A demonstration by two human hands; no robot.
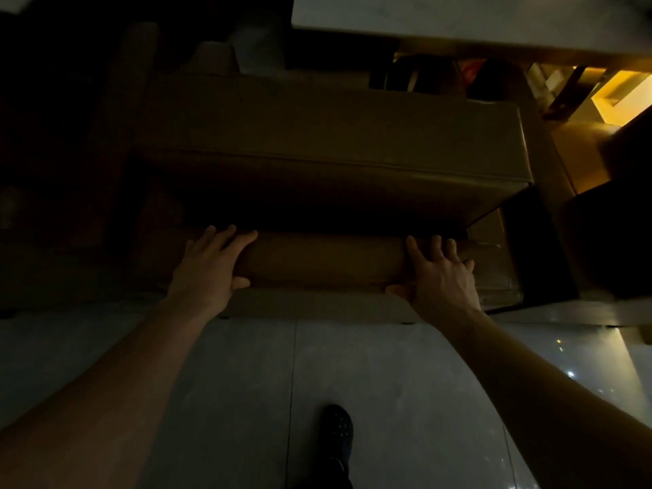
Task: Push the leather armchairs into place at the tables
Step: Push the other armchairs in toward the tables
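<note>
A brown leather armchair [328, 146] is seen from above and behind in a dim room, its seat cushion facing a pale table [458, 19] whose edge lies just beyond the front of the seat. The rolled top of the backrest [324, 259] is gripped at both ends. The left hand [211, 266] is laid over the roll with fingers spread forward and the thumb tucked against the rear face. The right hand [441, 273] is placed likewise, fingers curled over the top and thumb pressed on the back. Both bare forearms are stretched out from the lower corners. A dark perforated shoe [337, 432] is planted on the grey tiled floor [229, 400] behind the chair. A yellow-lit area is visible at upper right; what it holds cannot be told.
</note>
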